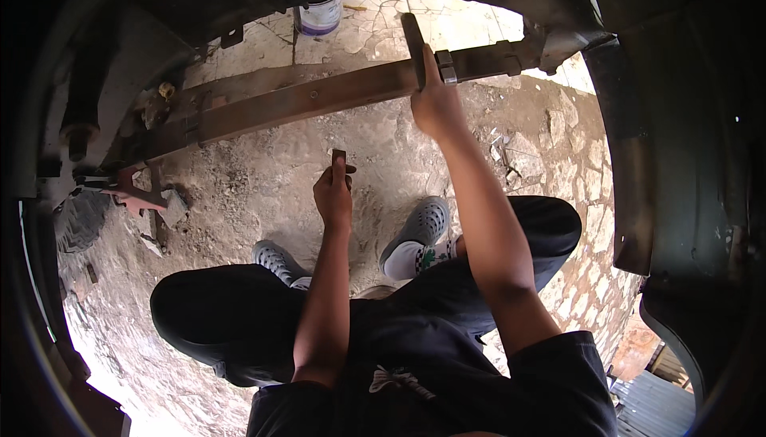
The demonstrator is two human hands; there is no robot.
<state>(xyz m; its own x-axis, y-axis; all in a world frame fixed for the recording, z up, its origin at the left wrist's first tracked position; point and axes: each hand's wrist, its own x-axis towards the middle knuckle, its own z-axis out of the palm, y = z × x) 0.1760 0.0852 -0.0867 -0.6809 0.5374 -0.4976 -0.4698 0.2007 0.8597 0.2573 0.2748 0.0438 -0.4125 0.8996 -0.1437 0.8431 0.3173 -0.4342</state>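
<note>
My right hand [437, 110] is raised to a long rusty metal beam [299, 100] and closed on a dark flat bar [412, 38]. One finger lies stretched along the bar, which stands upright across the beam and sticks up past its far edge. Just right of these fingers, a shiny metal bracket [448, 70] sits around the beam. Lower and to the left, my left hand [335, 196] grips a small dark flat piece [338, 156] under the thumb, apart from the beam. The exact kind of both held pieces cannot be made out.
Dark vehicle body panels [686, 158] surround the opening. A red metal stand [142, 191] and a grey block [173, 207] are at the left beam end. Beyond the beam stands a white bucket [320, 17]. My grey clogs [425, 225] rest on rough dirt and stone ground.
</note>
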